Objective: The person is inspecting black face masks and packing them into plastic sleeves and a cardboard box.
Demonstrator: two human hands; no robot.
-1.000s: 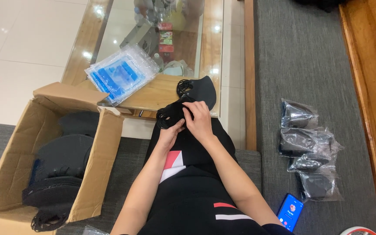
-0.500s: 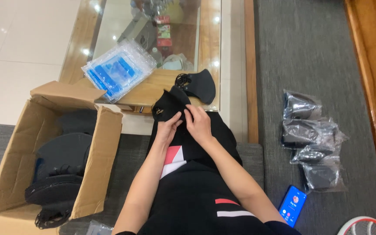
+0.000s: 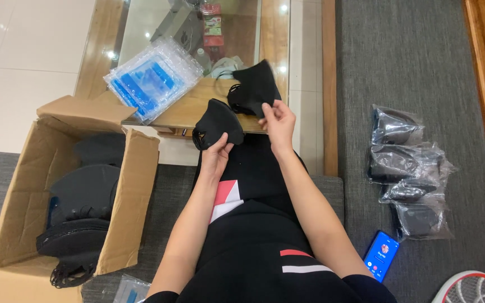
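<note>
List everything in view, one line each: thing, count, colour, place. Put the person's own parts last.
masks in hand: two, black, one in each hand, above the lap
cardboard box: one, brown, open, on the left, stacked with black masks
empty bags: a pile, clear and blue, on the table's near corner
table: one, wood with glass top, ahead of the person
bagged masks: about four, black in clear bags, on the grey seat at right
phone: one, blue lit screen, on the seat below the bagged masks
left hand: pinches the nearer mask
right hand: holds the farther mask
</note>
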